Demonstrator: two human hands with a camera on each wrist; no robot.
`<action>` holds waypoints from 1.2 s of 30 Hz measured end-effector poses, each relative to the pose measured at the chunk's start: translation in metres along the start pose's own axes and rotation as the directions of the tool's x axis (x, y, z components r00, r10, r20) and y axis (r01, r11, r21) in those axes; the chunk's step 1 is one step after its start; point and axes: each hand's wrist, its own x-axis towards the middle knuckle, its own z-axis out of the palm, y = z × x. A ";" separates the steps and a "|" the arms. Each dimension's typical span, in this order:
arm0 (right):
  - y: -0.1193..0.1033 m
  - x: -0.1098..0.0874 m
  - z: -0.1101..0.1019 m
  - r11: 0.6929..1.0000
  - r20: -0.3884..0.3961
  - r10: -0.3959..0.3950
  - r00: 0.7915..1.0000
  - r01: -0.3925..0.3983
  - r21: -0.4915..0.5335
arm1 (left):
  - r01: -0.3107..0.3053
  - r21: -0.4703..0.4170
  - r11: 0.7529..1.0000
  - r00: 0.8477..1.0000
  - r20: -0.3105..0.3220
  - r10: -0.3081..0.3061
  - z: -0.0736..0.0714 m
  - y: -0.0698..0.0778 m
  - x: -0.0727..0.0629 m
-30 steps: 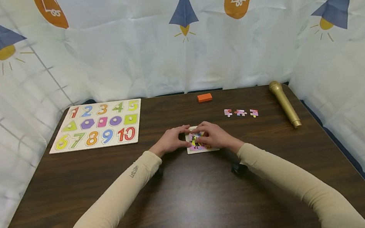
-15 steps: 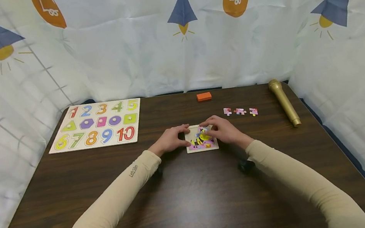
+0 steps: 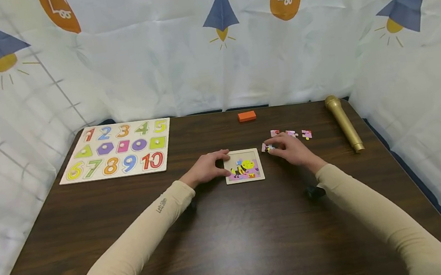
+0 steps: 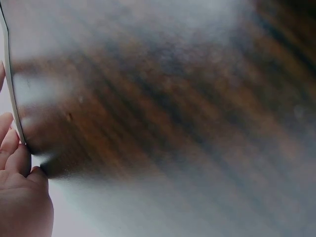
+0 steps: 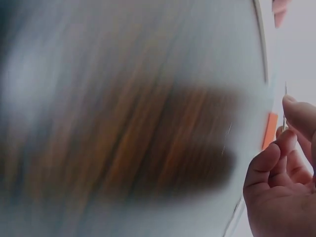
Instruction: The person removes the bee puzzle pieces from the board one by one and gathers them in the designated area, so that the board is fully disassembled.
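Note:
In the head view a small square jigsaw puzzle tray (image 3: 250,153) with a pale frame and a yellow bee picture lies on the dark table. My left hand (image 3: 204,168) holds the tray's left edge, thumb near the lower part and fingers near the top corner. To the right of the tray, my right hand (image 3: 293,150) pinches a small puzzle piece (image 3: 265,147) between thumb and fingertips. In the right wrist view that piece (image 5: 285,121) is seen edge-on. Behind my right hand lie three pink puzzle pieces (image 3: 306,134), two of them partly covered.
A number and shape board (image 3: 157,170) lies at the back left of the table. An orange block (image 3: 246,116) sits at the back middle. Toward the right edge lies a gold microphone-shaped object (image 3: 344,125). Printed curtains surround the table's back and sides.
My right hand has moved from over the tray to the right, taking a puzzle piece out with it. The tray's upper area is now bare. The left hand stays at the left edge.

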 end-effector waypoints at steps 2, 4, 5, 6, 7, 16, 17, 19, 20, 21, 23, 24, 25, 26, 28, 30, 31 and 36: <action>0.007 -0.001 -0.004 1.000 -0.006 0.007 1.000 -0.007 -0.019 | 0.003 0.000 1.000 1.000 0.001 -0.003 0.000 0.000 0.000; 0.013 -0.002 -0.007 0.999 -0.009 0.014 1.000 -0.014 -0.036 | 0.006 0.000 1.000 1.000 0.002 -0.006 0.000 0.001 0.000; 0.015 -0.002 -0.008 0.999 -0.009 0.015 1.000 -0.015 -0.043 | 0.005 0.003 1.000 1.000 0.002 -0.005 0.000 0.001 0.000; 0.017 -0.003 -0.010 0.998 -0.008 0.014 1.000 -0.015 -0.053 | 0.007 0.005 1.000 1.000 0.002 -0.007 0.000 0.001 0.000; 0.019 -0.003 -0.011 0.998 -0.006 0.015 1.000 -0.015 -0.059 | 0.008 0.007 1.000 1.000 0.003 -0.008 0.000 0.001 0.000; 0.023 -0.002 -0.016 0.997 0.008 0.019 1.000 -0.018 -0.081 | 0.009 0.010 1.000 1.000 0.003 -0.009 -0.001 0.002 0.000; 0.023 -0.001 -0.017 0.996 0.009 0.017 1.000 -0.017 -0.087 | 0.009 0.010 1.000 1.000 0.002 -0.009 -0.001 0.002 0.000; 0.022 0.000 -0.018 0.995 0.010 0.018 1.000 -0.017 -0.097 | 0.010 0.009 1.000 1.000 0.002 -0.010 0.000 0.002 -0.001; 0.022 0.001 -0.018 0.994 0.013 0.019 1.000 -0.018 -0.104 | 0.010 0.005 1.000 1.000 0.002 -0.010 0.000 0.002 -0.001; 0.022 0.001 -0.018 0.993 0.014 0.020 1.000 -0.019 -0.114 | 0.013 0.001 1.000 1.000 0.003 -0.013 0.000 0.002 -0.001; 0.023 0.002 -0.018 0.991 0.020 0.025 0.999 -0.022 -0.129 | 0.016 -0.006 1.000 1.000 0.006 -0.016 0.000 0.003 -0.001; 0.023 0.003 -0.018 0.991 0.023 0.030 0.999 -0.027 -0.131 | 0.015 -0.007 1.000 1.000 0.007 -0.015 0.000 0.003 -0.001; 0.023 0.003 -0.018 0.991 0.026 0.034 0.999 -0.031 -0.133 | 0.014 -0.009 1.000 1.000 0.007 -0.014 0.000 0.004 -0.002; 0.023 0.003 -0.018 0.991 0.028 0.037 0.999 -0.033 -0.132 | 0.013 -0.012 1.000 1.000 0.006 -0.013 0.000 0.004 -0.002; 0.023 0.004 -0.018 0.991 0.029 0.043 0.999 -0.039 -0.125 | 0.011 -0.012 1.000 1.000 0.004 -0.011 0.000 0.004 -0.002; 0.023 0.004 -0.018 0.993 0.027 0.039 0.999 -0.036 -0.116 | 0.010 -0.013 1.000 1.000 0.003 -0.010 0.000 0.004 -0.002; 0.023 0.004 -0.018 0.993 0.027 0.037 0.999 -0.033 -0.112 | 0.010 -0.015 1.000 1.000 0.003 -0.009 0.000 0.004 -0.002; 0.023 0.004 -0.017 0.994 0.030 0.050 0.998 -0.047 -0.098 | 0.009 -0.010 1.000 1.000 0.003 -0.009 0.000 0.004 -0.001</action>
